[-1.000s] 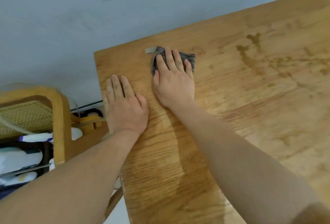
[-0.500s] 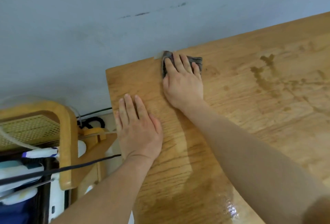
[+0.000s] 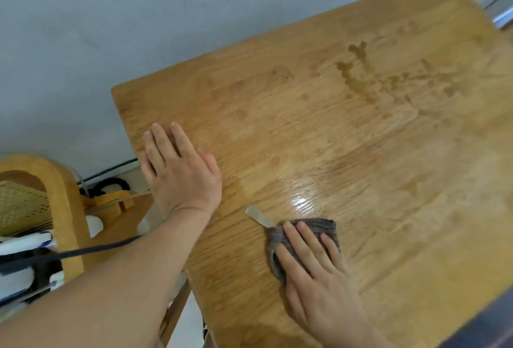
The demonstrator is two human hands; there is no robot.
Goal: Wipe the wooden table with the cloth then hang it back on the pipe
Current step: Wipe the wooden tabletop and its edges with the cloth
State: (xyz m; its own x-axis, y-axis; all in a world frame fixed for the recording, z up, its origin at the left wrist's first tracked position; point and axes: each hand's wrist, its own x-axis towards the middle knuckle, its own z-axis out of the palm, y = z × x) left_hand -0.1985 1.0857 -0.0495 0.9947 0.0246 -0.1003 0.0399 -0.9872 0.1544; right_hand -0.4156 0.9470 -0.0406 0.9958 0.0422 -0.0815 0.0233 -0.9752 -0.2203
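The cloth (image 3: pixel 319 229) has slid nearer, chair (image 3: pixel 59 181) beside the table (image 3: pixel 361 153).

The cloth (image 3: pixel 322 227) under the right hand's fingers (image 3: pixel 302 245) is grey with faint darker stripes and a pale tag (image 3: pixel 259 215). Beyond the fingers the tabletop (image 3: pixel 388 181) is honey-brown, wood-grained, with darker blotches.

1 head view, steeply down, near the table (image 3: pixel 361 153)

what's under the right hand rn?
A grey cloth, pressed flat on the wooden table by the right hand. Its far edge and a pale tag show beyond the fingers. The part under the palm is covered, so its full extent can't be seen.
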